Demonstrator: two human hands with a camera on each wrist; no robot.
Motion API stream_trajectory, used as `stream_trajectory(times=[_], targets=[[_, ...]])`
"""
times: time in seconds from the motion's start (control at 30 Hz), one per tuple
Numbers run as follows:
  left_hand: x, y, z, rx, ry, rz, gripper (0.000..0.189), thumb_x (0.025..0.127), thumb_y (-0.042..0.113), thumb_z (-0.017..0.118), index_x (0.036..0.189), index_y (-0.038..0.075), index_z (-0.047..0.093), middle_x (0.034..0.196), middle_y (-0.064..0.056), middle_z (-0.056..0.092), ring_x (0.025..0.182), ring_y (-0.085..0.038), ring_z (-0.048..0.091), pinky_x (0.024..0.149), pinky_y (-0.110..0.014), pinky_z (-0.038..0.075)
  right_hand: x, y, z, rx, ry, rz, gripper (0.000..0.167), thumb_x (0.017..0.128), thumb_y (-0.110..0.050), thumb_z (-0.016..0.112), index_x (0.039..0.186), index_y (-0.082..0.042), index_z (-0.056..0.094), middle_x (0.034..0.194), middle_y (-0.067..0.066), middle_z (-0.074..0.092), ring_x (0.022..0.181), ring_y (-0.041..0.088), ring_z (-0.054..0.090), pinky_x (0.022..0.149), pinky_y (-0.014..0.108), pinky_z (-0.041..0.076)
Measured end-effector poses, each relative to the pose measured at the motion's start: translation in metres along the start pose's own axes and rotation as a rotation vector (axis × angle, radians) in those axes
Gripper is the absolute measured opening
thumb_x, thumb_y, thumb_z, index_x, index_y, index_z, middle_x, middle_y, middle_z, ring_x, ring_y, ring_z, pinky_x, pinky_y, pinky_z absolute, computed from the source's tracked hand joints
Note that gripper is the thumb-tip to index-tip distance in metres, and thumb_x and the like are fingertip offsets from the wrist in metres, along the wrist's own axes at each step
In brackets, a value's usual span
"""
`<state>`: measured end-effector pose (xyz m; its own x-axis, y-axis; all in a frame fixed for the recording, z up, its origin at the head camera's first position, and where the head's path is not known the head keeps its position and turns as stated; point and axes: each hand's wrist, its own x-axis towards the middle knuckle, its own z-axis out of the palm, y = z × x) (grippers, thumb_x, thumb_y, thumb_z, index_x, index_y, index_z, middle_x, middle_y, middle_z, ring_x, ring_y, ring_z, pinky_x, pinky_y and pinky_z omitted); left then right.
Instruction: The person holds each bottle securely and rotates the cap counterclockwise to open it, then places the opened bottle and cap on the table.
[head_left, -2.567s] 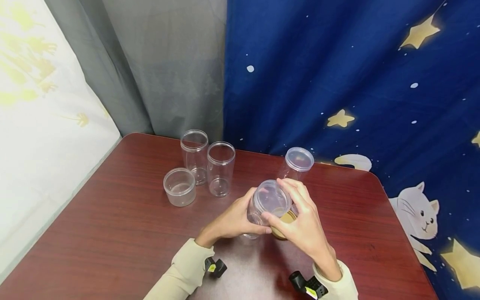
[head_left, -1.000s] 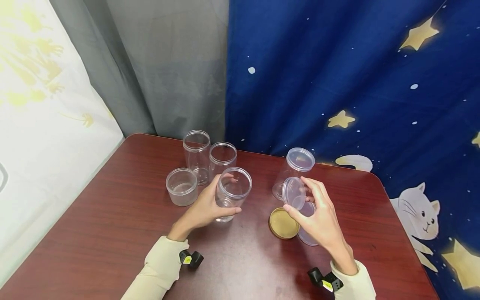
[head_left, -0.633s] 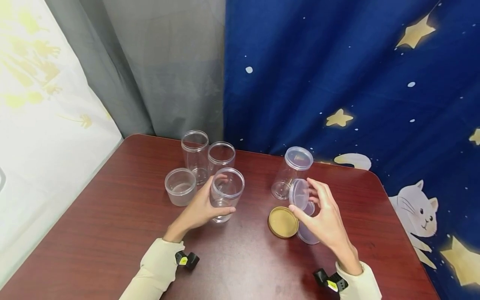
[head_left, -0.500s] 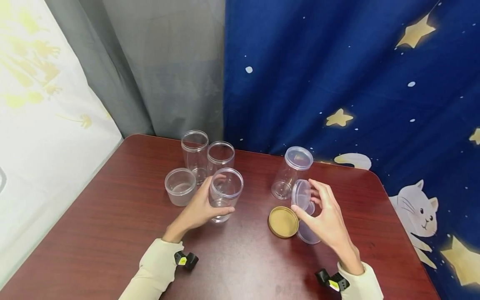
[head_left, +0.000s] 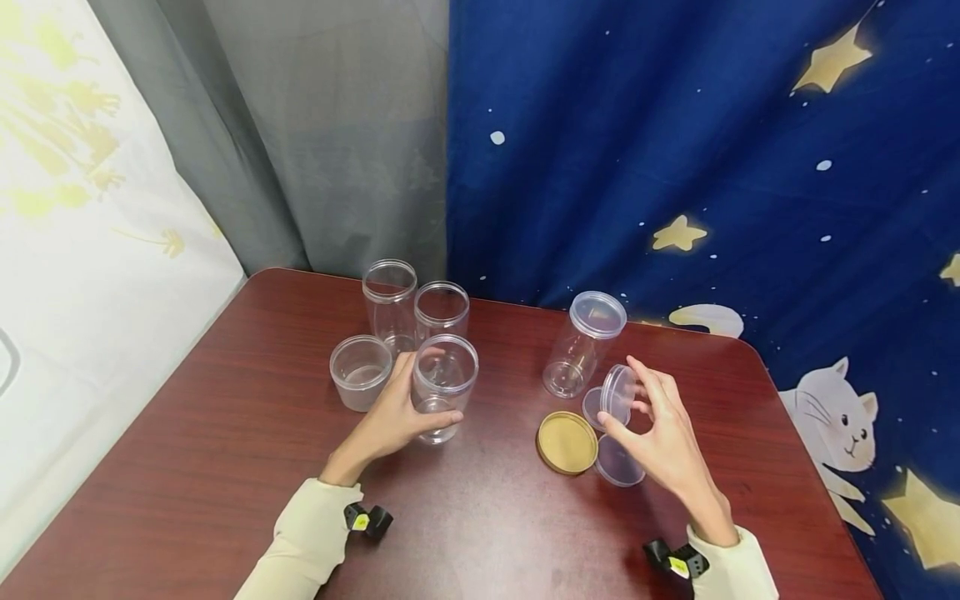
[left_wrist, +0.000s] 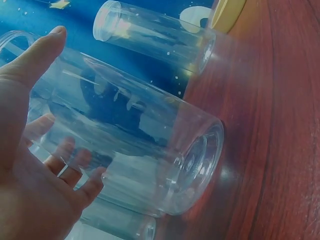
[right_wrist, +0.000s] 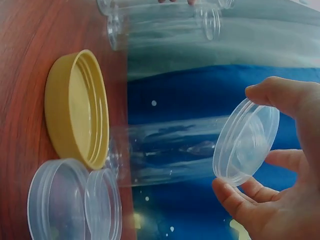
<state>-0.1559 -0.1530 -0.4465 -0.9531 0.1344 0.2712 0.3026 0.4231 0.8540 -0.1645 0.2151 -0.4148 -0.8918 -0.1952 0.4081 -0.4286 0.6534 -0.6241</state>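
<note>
My left hand grips a clear plastic jar from its left side, thumb across the front and fingers behind. The jar's mouth is uncovered, and its base is down at the table in the left wrist view. My right hand pinches a translucent plastic lid by its rim, thumb on one edge and fingertips opposite. The lid is tipped on edge above two more translucent lids, one nearer and a smaller one. A gold lid lies left of them, inner side up.
A tall clear jar with its lid on stands behind the loose lids. To the left are two tall open jars, one at the back and one behind the gripped jar, plus a short tub. Curtains hang behind the table.
The hands were together at the jar with the lid over its mouth. They have parted: the left moved left with the jar, setting it down; the right carried the lid right.
</note>
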Motion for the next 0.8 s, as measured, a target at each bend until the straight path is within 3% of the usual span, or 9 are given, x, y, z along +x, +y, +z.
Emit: stream_trajectory(times=[0.47, 0.8], targets=[[0.0, -0.008, -0.004, -0.042, -0.003, -0.026, 0.084, 0.068, 0.028, 0.092, 0.138, 0.021, 0.046, 0.128, -0.015, 0.05, 0.119, -0.028, 0.05, 0.104, -0.05, 0.038, -0.005, 0.02, -0.006, -0.009, -0.005, 0.053, 0.078, 0.076, -0.008, 0.084, 0.145, -0.012, 0.047, 0.123, 0.016, 0.048, 0.104, 0.029, 0.06, 0.086, 0.001, 0.043], [0.001, -0.01, -0.004, -0.058, 0.007, -0.023, 0.086, 0.068, 0.021, 0.091, 0.139, 0.014, 0.044, 0.13, -0.01, 0.051, 0.122, -0.025, 0.049, 0.106, -0.049, 0.037, -0.006, 0.028, -0.011, 0.026, -0.021, 0.104, 0.077, 0.079, -0.011, 0.083, 0.145, -0.012, 0.045, 0.129, 0.013, 0.053, 0.107, 0.029, 0.061, 0.087, 0.003, 0.044]])
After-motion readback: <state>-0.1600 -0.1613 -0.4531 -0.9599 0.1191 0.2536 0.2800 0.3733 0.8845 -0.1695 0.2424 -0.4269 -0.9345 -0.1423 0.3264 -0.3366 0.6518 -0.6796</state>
